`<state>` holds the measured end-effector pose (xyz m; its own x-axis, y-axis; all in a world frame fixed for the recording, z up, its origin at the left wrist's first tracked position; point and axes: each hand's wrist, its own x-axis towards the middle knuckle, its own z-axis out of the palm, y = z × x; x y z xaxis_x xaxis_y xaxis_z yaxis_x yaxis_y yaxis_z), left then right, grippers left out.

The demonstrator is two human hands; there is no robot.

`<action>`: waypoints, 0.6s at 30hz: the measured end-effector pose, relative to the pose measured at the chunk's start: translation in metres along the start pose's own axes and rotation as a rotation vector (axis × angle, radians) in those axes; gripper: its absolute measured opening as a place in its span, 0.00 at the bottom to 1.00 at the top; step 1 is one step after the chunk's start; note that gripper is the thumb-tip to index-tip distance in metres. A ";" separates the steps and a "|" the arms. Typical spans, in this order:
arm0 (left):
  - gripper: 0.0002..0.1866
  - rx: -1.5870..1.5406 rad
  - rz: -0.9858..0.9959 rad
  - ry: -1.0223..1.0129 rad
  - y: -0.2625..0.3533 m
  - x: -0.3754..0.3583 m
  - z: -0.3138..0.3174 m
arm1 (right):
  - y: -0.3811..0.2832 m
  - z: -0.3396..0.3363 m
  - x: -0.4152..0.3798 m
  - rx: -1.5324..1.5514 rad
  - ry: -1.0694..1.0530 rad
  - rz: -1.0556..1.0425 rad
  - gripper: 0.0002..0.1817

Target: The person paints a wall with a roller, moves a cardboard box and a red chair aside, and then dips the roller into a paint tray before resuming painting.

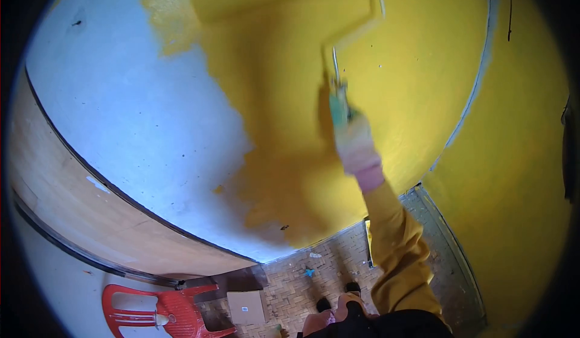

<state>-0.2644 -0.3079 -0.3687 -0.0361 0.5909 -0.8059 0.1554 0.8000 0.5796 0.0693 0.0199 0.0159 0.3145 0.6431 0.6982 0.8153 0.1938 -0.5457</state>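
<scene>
My right hand [356,141], in a pale glove with a pink cuff, is wrapped round the handle of a paint roller [336,66]. The roller's bent metal frame reaches up toward the top of the view, blurred by motion, and its roller head is hard to make out. Behind it the wall [284,96] is coated in yellow paint, while its left part [139,108] is still white-blue with a ragged border between the two. A shadow of the arm and roller falls on the yellow paint. My left hand does not show.
A red plastic chair [181,314] and a cardboard box [248,307] are at the lower left. My feet stand on a woven-pattern floor [290,283]. A wooden panel [109,211] curves along the left, and another yellow wall [501,187] is at right.
</scene>
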 end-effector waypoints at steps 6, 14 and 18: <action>0.20 0.050 0.032 0.057 0.022 0.025 0.019 | 0.107 0.073 -0.217 0.306 -0.382 0.750 0.25; 0.19 0.140 0.072 0.108 0.032 0.074 0.042 | 0.171 0.111 -0.399 0.148 -0.495 0.882 0.18; 0.18 0.168 0.101 0.107 0.043 0.065 0.053 | 0.153 0.096 -0.363 0.218 -0.439 0.826 0.17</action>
<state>-0.2075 -0.2411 -0.4025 -0.1151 0.6818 -0.7224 0.3259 0.7129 0.6210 0.0331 -0.1127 -0.3651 0.5031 0.8498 -0.1571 0.2950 -0.3397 -0.8931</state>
